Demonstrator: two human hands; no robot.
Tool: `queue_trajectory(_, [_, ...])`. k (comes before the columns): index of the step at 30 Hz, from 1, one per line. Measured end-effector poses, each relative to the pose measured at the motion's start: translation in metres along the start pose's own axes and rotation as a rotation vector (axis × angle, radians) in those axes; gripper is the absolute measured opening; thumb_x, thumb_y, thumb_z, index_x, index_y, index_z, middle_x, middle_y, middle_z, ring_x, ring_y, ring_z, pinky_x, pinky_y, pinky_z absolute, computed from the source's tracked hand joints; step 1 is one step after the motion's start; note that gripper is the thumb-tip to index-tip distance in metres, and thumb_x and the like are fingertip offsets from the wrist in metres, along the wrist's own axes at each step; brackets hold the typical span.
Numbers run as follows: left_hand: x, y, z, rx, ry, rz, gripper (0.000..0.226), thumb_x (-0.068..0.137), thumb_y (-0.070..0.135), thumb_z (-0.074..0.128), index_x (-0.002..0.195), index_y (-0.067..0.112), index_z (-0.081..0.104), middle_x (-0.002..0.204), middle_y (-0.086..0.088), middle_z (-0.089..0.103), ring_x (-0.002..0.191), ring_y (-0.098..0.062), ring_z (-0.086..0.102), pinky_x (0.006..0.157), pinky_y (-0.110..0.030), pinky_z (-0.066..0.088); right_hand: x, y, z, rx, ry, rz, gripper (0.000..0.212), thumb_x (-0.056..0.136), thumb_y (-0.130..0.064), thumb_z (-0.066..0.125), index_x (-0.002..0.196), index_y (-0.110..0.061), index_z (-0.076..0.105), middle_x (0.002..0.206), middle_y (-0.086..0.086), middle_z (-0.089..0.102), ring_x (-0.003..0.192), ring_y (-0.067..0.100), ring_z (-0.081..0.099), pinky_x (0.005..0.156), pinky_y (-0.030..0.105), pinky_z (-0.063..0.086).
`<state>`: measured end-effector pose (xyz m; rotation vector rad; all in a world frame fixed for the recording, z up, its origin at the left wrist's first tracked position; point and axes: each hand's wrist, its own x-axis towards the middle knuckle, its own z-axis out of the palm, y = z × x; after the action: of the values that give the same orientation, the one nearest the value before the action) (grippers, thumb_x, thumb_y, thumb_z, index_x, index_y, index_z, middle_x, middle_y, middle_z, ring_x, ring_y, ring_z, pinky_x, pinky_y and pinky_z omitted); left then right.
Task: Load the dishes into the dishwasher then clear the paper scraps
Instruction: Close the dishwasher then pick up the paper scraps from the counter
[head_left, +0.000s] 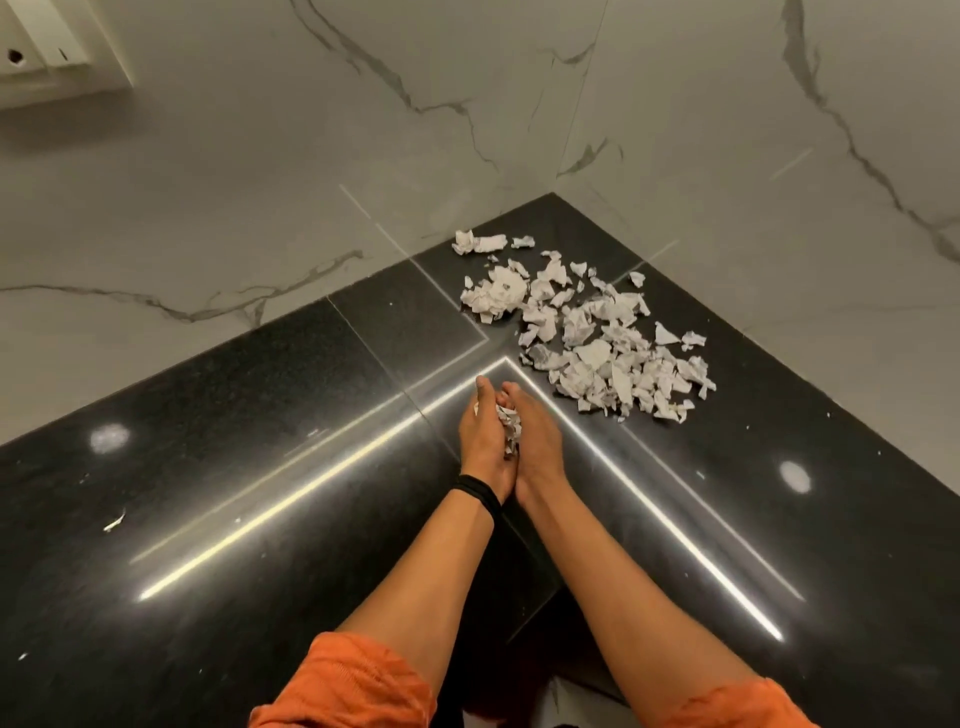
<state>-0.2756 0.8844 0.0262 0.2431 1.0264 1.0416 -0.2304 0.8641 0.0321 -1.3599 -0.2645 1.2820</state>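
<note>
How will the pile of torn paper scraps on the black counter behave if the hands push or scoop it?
The paper scraps look thin and crumpled, so probably light and floppy. Being loose, separate pieces, they would likely scatter when pushed. The glossy counter probably lets them slide easily.

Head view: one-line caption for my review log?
A person's left hand and right hand cup a handful of torn white paper scraps over a black stone counter; a larger scrap pile lies beyond.

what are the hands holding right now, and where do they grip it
A bunch of paper scraps, squeezed from both sides between the cupped left hand and right hand.
</note>
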Motion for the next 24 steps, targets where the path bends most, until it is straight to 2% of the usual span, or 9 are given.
queue_trajectory(2, [-0.013, -0.009, -0.007, 0.022, 0.012, 0.021, 0.037, 0.1, 0.046, 0.055, 0.092, 0.012, 0.064, 0.085, -0.01, 0.068, 0.08, -0.023, 0.068, 0.081, -0.042, 0.058, -0.017, 0.005, -0.006, 0.025, 0.044, -0.023, 0.019, 0.093, -0.021, 0.072, 0.107, -0.009, 0.076, 0.099, 0.008, 0.078, 0.094, 0.018, 0.075, 0.075, 0.026, 0.058])
queue_trajectory(5, [-0.032, -0.021, -0.015, 0.029, 0.028, 0.062, 0.038, 0.1, 0.046, 0.053, 0.097, 0.011, 0.065, 0.082, -0.007, 0.067, 0.076, -0.019, 0.067, 0.074, -0.036, 0.057, -0.037, 0.013, -0.018, -0.02, 0.029, -0.07, 0.015, 0.094, -0.019, 0.071, 0.107, -0.012, 0.076, 0.1, 0.006, 0.078, 0.096, 0.018, 0.074, 0.078, 0.027, 0.058])
queue_trajectory(9, [-0.069, -0.043, -0.017, 0.092, 0.041, 0.12, 0.038, 0.101, 0.046, 0.051, 0.097, 0.011, 0.066, 0.078, -0.003, 0.069, 0.074, -0.015, 0.067, 0.073, -0.033, 0.057, -0.067, 0.019, -0.043, -0.09, 0.001, -0.135, 0.019, 0.098, -0.02, 0.066, 0.114, -0.015, 0.073, 0.104, 0.002, 0.077, 0.1, 0.014, 0.073, 0.077, 0.021, 0.057])
queue_trajectory(14, [-0.124, -0.078, -0.025, 0.163, 0.088, 0.172, 0.042, 0.101, 0.049, 0.051, 0.095, 0.011, 0.069, 0.083, -0.006, 0.071, 0.08, -0.02, 0.069, 0.082, -0.039, 0.058, -0.11, 0.035, -0.087, -0.174, -0.056, -0.168, 0.033, 0.101, -0.026, 0.06, 0.133, -0.017, 0.064, 0.123, -0.001, 0.07, 0.113, 0.01, 0.067, 0.097, 0.027, 0.055])
queue_trajectory(16, [-0.147, -0.098, -0.032, 0.205, 0.124, 0.197, 0.044, 0.102, 0.049, 0.049, 0.095, 0.009, 0.068, 0.083, -0.006, 0.07, 0.079, -0.019, 0.068, 0.078, -0.036, 0.058, -0.13, 0.044, -0.106, -0.213, -0.07, -0.177, 0.032, 0.102, -0.025, 0.059, 0.133, -0.016, 0.063, 0.124, -0.001, 0.069, 0.113, 0.008, 0.065, 0.094, 0.02, 0.053])
queue_trajectory(19, [-0.182, -0.129, -0.043, 0.249, 0.151, 0.231, 0.043, 0.104, 0.046, 0.046, 0.093, 0.009, 0.066, 0.08, -0.004, 0.067, 0.076, -0.016, 0.065, 0.072, -0.03, 0.055, -0.163, 0.059, -0.142, -0.222, -0.086, -0.205, 0.022, 0.103, -0.025, 0.057, 0.121, -0.02, 0.068, 0.109, -0.008, 0.073, 0.106, 0.002, 0.067, 0.084, 0.013, 0.052])
queue_trajectory(21, [-0.204, -0.15, -0.051, 0.244, 0.156, 0.233, 0.043, 0.104, 0.046, 0.045, 0.091, 0.01, 0.065, 0.078, -0.003, 0.065, 0.073, -0.015, 0.064, 0.067, -0.027, 0.055, -0.18, 0.072, -0.162, -0.245, -0.1, -0.209, 0.023, 0.103, -0.026, 0.057, 0.121, -0.02, 0.069, 0.105, -0.011, 0.072, 0.106, 0.001, 0.067, 0.089, 0.016, 0.052])
queue_trajectory(24, [-0.234, -0.177, -0.067, 0.235, 0.207, 0.189, 0.045, 0.104, 0.048, 0.045, 0.085, 0.012, 0.066, 0.074, 0.0, 0.067, 0.068, -0.013, 0.065, 0.063, -0.025, 0.052, -0.205, 0.095, -0.186, -0.275, -0.09, -0.173, 0.03, 0.102, -0.029, 0.06, 0.127, -0.016, 0.068, 0.112, -0.004, 0.074, 0.111, 0.008, 0.068, 0.102, 0.03, 0.052])
